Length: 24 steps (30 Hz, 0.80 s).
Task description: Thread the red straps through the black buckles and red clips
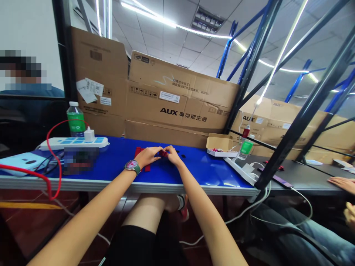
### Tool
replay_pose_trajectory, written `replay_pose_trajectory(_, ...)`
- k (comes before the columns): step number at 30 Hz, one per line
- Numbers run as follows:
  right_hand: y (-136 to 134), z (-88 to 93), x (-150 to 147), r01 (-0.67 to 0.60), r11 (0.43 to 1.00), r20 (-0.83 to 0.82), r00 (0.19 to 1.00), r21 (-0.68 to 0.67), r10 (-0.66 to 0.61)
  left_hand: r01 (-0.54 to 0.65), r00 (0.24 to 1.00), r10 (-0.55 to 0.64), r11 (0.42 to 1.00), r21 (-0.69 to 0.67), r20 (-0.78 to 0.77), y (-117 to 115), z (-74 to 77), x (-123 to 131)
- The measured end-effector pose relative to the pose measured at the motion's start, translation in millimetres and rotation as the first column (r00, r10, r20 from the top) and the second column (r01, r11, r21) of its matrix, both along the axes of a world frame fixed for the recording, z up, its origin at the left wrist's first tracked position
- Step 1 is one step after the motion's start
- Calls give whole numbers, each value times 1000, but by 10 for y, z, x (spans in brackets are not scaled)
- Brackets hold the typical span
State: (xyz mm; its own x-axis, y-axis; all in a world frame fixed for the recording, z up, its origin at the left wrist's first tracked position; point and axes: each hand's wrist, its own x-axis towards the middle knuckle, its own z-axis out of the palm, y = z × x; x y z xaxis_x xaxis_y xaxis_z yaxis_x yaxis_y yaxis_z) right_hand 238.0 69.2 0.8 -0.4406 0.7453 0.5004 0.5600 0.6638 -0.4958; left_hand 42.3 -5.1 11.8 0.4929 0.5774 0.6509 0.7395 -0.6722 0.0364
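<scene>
**Q:** How are the hands recorded?

**A:** The left hand (pixel 148 155) and the right hand (pixel 172 155) are held palm-down above a blue table top (pixel 194 171), with the fingers curved and brought together on a small red piece (pixel 164 153). Neither hand is found clenched. Whether the piece is firmly grasped cannot be determined, as it is largely covered by the fingers.

**Q:** Where is the red piece located?

**A:** It is located mid-table, between the two hands. Red strips (pixel 140 154) are seen at 9 o'clock from it, partly beneath the left hand. Small black discs (pixel 181 153) are noted at 3 o'clock, just beside the right hand.

**Q:** What else is logged around them?

**A:** A white power strip (pixel 73 143) and a water bottle (pixel 75 119) are placed at 10 o'clock, with a red cable (pixel 54 155) looped nearby. An open cardboard box (pixel 220 144) is set at 3 o'clock, near the table's far corner. AUX cartons (pixel 177 99) are stacked at 12 o'clock. A co-worker's hand (pixel 342 183) is observed at 3 o'clock, well apart, at the edge of a grey table (pixel 307 177).
</scene>
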Motion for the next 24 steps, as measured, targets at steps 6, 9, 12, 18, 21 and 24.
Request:
replay_pose_trajectory(6, -10, 22, 12, 11, 1000, 9, 1000, 8, -11, 3, 1000, -3, 1000, -4, 7, -27, 14, 23)
replay_pose_trajectory(9, 11, 19, 40, 101, 995, -19, 995, -13, -101, 32, 998, -32, 999, 6, 50, -33, 12, 26)
replay_pose_trajectory(12, 32, 4, 54, 114, 993, -77, 990, -39, -117, 65, 989, -64, 998, 1, 130, -31, 11, 13)
replay_pose_trajectory(18, 35, 23, 35, -219, 976, -150, 965, -15, 215, 112, 950, -86, 991, -70, 302, -44, 31, -38)
replay_pose_trajectory(21, 59, 43, 39, -218, 975, -395, 901, -50, 181, 70, 919, -44, 996, -54, 392, -59, 48, -36)
replay_pose_trajectory(24, 98, 59, 68, -105, 961, -554, 830, -255, -56, 19, 908, -10, 1000, -18, 419, -59, 59, -34)
